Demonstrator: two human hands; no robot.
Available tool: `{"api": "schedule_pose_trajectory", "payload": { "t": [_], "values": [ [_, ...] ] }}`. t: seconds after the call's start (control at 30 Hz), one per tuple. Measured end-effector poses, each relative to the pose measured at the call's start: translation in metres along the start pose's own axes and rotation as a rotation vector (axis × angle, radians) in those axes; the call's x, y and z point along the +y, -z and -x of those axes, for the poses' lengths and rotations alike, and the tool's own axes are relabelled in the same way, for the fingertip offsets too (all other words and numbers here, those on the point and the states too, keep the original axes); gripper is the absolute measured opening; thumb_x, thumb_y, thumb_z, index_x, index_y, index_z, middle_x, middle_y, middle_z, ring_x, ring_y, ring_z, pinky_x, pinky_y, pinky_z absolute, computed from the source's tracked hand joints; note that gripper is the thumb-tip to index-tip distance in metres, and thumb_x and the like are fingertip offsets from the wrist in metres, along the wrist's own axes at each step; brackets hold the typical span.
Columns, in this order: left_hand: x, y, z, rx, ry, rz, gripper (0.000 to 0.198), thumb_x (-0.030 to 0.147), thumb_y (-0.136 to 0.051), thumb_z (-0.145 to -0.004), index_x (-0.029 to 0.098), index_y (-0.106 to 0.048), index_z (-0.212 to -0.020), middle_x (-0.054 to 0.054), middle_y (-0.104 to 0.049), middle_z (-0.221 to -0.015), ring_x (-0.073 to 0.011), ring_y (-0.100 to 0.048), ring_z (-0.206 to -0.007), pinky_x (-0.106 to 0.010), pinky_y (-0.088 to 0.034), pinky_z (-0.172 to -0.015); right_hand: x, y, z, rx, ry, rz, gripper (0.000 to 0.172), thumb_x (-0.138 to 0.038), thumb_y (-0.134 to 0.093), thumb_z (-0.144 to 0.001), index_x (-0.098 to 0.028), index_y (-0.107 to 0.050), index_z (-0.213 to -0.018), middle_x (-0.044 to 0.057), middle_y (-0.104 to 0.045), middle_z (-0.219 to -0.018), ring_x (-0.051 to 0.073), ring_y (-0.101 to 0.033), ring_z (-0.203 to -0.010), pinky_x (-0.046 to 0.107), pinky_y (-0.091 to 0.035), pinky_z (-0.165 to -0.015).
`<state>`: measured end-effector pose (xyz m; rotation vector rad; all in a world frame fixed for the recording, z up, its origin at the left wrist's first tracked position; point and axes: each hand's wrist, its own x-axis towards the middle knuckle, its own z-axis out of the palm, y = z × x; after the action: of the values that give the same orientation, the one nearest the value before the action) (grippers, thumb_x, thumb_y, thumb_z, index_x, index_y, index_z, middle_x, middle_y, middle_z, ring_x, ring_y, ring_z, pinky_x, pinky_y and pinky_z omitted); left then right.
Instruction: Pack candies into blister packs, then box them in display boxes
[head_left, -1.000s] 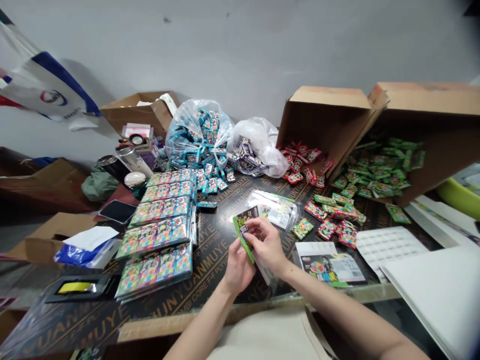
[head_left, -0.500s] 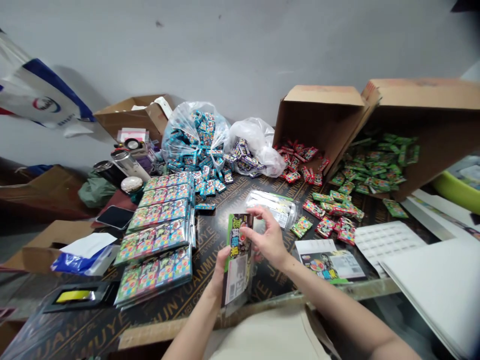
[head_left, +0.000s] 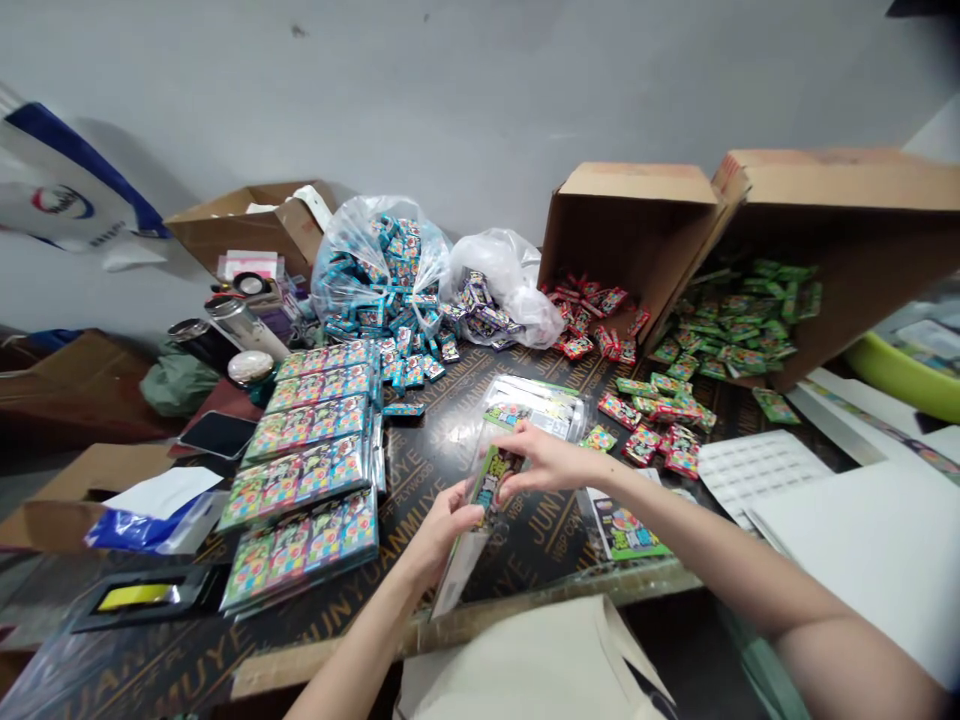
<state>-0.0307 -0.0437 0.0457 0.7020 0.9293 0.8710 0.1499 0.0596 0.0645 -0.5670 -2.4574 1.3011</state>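
Newly tilted sleeve (head_left: 457, 575), card (head_left: 488, 490) inside, in grip of left hand (head_left: 442, 527) and right hand (head_left: 551, 462)

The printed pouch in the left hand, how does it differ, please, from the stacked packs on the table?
The held pouch is tilted in the left hand, whereas the stacked packs lie on the table. The held pouch shows dark, lettered print; the stacked packs show rows of multicoloured fronts. Both are printed.

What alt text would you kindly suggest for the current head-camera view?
A person's left hand and right hand hold a printed packet over a dark table. Overlapping filled packets lie at left; behind are plastic bags of small blue and purple packs, and cardboard boxes holding red and green ones.
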Motion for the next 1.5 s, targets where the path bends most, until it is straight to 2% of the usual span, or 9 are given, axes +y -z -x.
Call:
{"api": "schedule_pose_trajectory", "payload": {
  "t": [0.1, 0.27, 0.43, 0.5, 0.67, 0.83, 1.13, 1.27, 1.5],
  "values": [
    [-0.001, -0.004, 0.001, 0.092, 0.079, 0.075, 0.040, 0.032, -0.062, -0.070, 0.013, -0.061, -0.104, -0.005, -0.066, -0.083, -0.0156, -0.057, -0.070, -0.025, -0.042, -0.068, 0.004, -0.001, -0.001, 0.052, -0.017, -0.115, 0.059, -0.038, -0.071, -0.064, -0.019, -0.053, -0.117, -0.001, -0.061, -0.078, 0.013, -0.052, -0.071, 0.026, -0.039, -0.074],
    [-0.006, 0.001, 0.000, 0.208, 0.099, 0.132, 0.039, 0.035, -0.060, -0.072, 0.009, -0.061, -0.101, -0.007, -0.066, -0.075, -0.0146, -0.056, -0.058, -0.025, -0.043, -0.058, 0.012, -0.023, -0.003, 0.675, -0.279, -0.303, 0.069, -0.035, -0.076, -0.057, -0.025, -0.049, -0.120, 0.004, -0.057, -0.106, 0.019, -0.050, -0.100, 0.033, -0.037, -0.089],
    [-0.006, 0.004, -0.002, 0.290, 0.029, 0.005, 0.035, 0.037, -0.058, -0.074, 0.010, -0.062, -0.096, -0.005, -0.066, -0.074, -0.0157, -0.057, -0.062, -0.026, -0.044, -0.062, 0.015, -0.052, -0.002, 0.382, -0.370, -0.897, 0.035, -0.042, -0.062, -0.072, -0.017, -0.061, -0.096, 0.004, -0.063, -0.088, 0.015, -0.058, -0.078, 0.029, -0.045, -0.073],
    [-0.006, 0.004, -0.003, 0.289, -0.012, -0.141, 0.031, 0.038, -0.056, -0.075, 0.011, -0.063, -0.088, -0.004, -0.065, -0.073, -0.0154, -0.057, -0.064, -0.025, -0.043, -0.063, 0.016, -0.055, -0.005, 0.427, -0.349, -0.940, 0.031, -0.039, -0.066, -0.069, -0.015, -0.061, -0.087, 0.002, -0.063, -0.080, 0.013, -0.057, -0.070, 0.026, -0.045, -0.071],
    [-0.002, 0.008, -0.010, 0.372, -0.088, -0.447, 0.038, 0.045, -0.055, -0.075, 0.011, -0.056, -0.058, -0.001, -0.055, -0.054, -0.0107, -0.047, -0.051, -0.020, -0.037, -0.050, 0.017, -0.052, -0.008, 0.489, -0.415, -0.924, 0.032, -0.040, -0.067, -0.067, -0.015, -0.061, -0.086, 0.000, -0.062, -0.071, 0.010, -0.054, -0.061, 0.021, -0.043, -0.056],
    [-0.007, 0.018, -0.022, 0.469, -0.140, -0.305, 0.034, 0.045, -0.053, -0.076, 0.012, -0.057, -0.071, -0.002, -0.060, -0.065, -0.0115, -0.051, -0.054, -0.020, -0.040, -0.050, 0.022, -0.070, 0.011, 0.119, -0.476, -1.078, 0.048, -0.032, -0.075, -0.057, -0.016, -0.058, -0.098, 0.001, -0.064, -0.076, 0.012, -0.059, -0.061, 0.022, -0.045, -0.053],
    [-0.031, 0.006, -0.024, 0.117, 0.029, -0.148, 0.040, 0.032, -0.067, -0.068, 0.011, -0.056, -0.099, -0.005, -0.066, -0.078, -0.0145, -0.060, -0.064, -0.022, -0.046, -0.055, 0.051, -0.072, 0.032, 0.487, -0.426, -0.935, 0.042, -0.034, -0.069, -0.065, -0.017, -0.056, -0.101, 0.003, -0.064, -0.090, 0.017, -0.060, -0.079, 0.032, -0.046, -0.077],
    [-0.026, -0.001, -0.030, 0.226, -0.075, -0.112, 0.045, 0.030, -0.068, -0.068, 0.014, -0.053, -0.107, -0.008, -0.066, -0.094, -0.0189, -0.062, -0.079, -0.026, -0.049, -0.064, 0.045, -0.074, 0.029, 0.595, -0.391, -0.810, 0.037, -0.036, -0.069, -0.065, -0.018, -0.059, -0.096, 0.004, -0.064, -0.095, 0.019, -0.057, -0.091, 0.033, -0.042, -0.087],
    [-0.028, -0.019, -0.026, 0.216, -0.074, -0.035, 0.033, 0.030, -0.070, -0.065, 0.012, -0.062, -0.091, -0.008, -0.067, -0.092, -0.0200, -0.061, -0.084, -0.030, -0.046, -0.077, 0.016, -0.062, 0.023, 0.875, -0.567, -1.106, 0.021, -0.035, -0.057, -0.071, -0.017, -0.065, -0.079, 0.005, -0.068, -0.076, 0.021, -0.062, -0.080, 0.034, -0.046, -0.077]
  ]
}}
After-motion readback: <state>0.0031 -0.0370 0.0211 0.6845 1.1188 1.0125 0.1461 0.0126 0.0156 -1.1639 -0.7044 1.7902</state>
